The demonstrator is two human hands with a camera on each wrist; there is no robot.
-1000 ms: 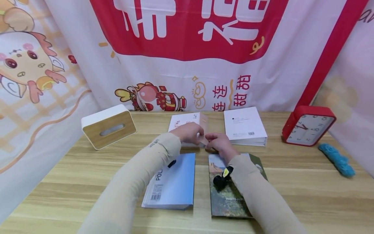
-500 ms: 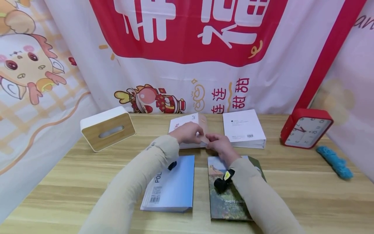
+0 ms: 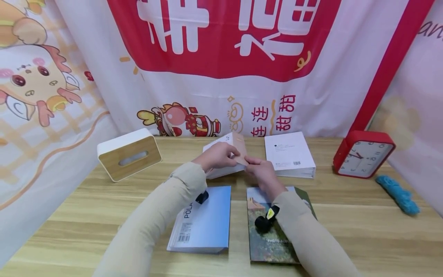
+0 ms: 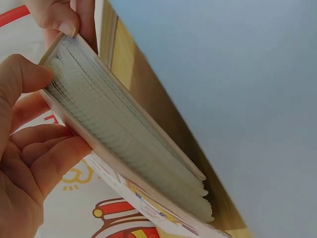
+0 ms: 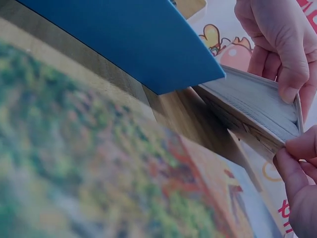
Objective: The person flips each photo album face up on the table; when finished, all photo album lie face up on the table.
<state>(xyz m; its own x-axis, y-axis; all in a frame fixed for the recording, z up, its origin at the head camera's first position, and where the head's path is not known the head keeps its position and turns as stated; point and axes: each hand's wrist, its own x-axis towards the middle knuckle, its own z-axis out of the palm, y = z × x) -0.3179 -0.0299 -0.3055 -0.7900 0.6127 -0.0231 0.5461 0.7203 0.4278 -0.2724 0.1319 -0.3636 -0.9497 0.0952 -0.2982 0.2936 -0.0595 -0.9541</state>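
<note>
A thick white photo album with a pale pink spine (image 3: 239, 143) is at the back middle of the table, tilted, its near end raised. My left hand (image 3: 219, 156) pinches the near end, thumb against the page edges (image 4: 106, 111) and fingers on the cover. With thumb and fingertips, my right hand (image 3: 263, 172) pinches the corner by the spine. In the right wrist view both hands meet at this end of the pages (image 5: 252, 99). Nearer me, under my forearms, lie a blue album (image 3: 211, 227) and a green picture-covered photo album (image 3: 266, 248).
Right of the held album lies another white album (image 3: 288, 152). A white tissue box with a wooden face (image 3: 128, 156) stands at the left. At the right are a red clock (image 3: 365, 154) and a bundle of blue yarn (image 3: 398, 194). A printed curtain (image 3: 194, 88) hangs behind the table.
The held album's near end has risen and turned slightly, showing more of its spine. Both hands stay on it and have moved up a little with it.
</note>
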